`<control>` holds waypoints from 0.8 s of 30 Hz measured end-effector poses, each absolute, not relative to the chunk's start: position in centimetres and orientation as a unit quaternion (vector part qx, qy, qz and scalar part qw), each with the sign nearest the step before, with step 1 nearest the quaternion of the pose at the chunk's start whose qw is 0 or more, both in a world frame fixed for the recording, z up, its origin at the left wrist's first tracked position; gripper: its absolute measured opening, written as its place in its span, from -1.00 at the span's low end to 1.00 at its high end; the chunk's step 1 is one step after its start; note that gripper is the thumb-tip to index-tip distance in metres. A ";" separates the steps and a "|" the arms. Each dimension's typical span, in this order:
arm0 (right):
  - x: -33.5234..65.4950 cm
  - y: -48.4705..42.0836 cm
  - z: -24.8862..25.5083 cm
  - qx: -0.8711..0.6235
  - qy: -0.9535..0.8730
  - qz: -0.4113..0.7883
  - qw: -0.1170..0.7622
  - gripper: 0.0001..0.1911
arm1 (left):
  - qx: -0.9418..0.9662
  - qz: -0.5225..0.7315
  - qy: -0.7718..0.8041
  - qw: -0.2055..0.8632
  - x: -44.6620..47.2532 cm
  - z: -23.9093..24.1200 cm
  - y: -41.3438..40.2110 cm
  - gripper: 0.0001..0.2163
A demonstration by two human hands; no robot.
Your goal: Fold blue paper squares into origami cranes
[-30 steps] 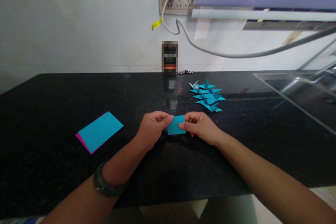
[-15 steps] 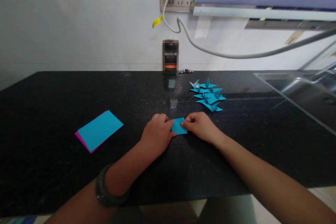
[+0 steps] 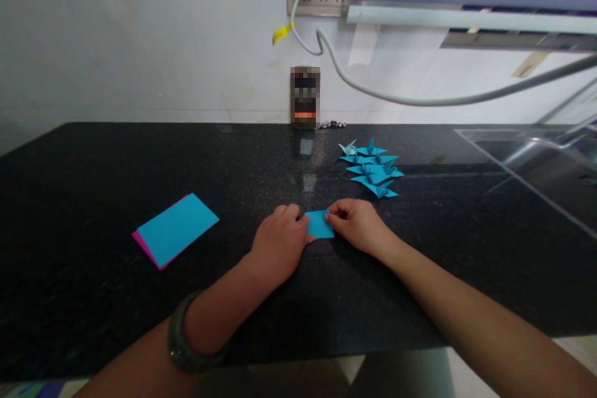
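Observation:
A small folded square of blue paper (image 3: pixel 319 225) lies on the black countertop between my hands. My left hand (image 3: pixel 281 237) has its thumb and fingers closed at the paper's left edge and holds it against the counter. At the upper right corner, my right hand (image 3: pixel 357 224) pinches the paper between thumb and forefinger. Several blue paper cranes (image 3: pixel 375 174) stand grouped beyond my right hand, with one paler crane (image 3: pixel 348 148) at their back left.
A stack of blue and pink paper sheets (image 3: pixel 180 230) rests on the black countertop (image 3: pixel 93 180) at left. A phone-like object (image 3: pixel 305 96), blurred out, leans on the wall beside a beaded string (image 3: pixel 332 125). A metal sink (image 3: pixel 527 155) is at right. A white cable (image 3: pixel 410 99) hangs from the outlet.
The view has shifted slightly. My right thumb has moved from over the paper's right part up toward its upper right corner. The left hand still holds the left edge.

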State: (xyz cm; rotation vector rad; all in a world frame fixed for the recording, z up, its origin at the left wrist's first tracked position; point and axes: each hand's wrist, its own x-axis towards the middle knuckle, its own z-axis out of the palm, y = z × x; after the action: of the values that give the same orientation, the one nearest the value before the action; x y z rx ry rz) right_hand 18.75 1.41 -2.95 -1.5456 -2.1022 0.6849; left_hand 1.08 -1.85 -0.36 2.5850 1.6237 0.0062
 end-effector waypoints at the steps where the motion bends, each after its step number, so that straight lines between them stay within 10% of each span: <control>1: 18.8 1.4 -2.9 -0.557 -0.763 0.246 0.217 -0.82 | 0.847 0.003 0.530 0.044 1.1 -0.4 -1.8 -0.76; 24: 18.6 1.1 -2.1 -0.524 -0.816 0.206 0.132 -0.68 | 0.839 0.045 0.537 0.077 0.4 -0.6 -0.9 -0.75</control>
State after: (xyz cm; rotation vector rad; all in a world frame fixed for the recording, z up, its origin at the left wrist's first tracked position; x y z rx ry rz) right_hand 18.62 1.14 -2.10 -1.5218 -2.3678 0.5980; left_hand 0.40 -0.93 -0.62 2.5136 1.6094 0.1361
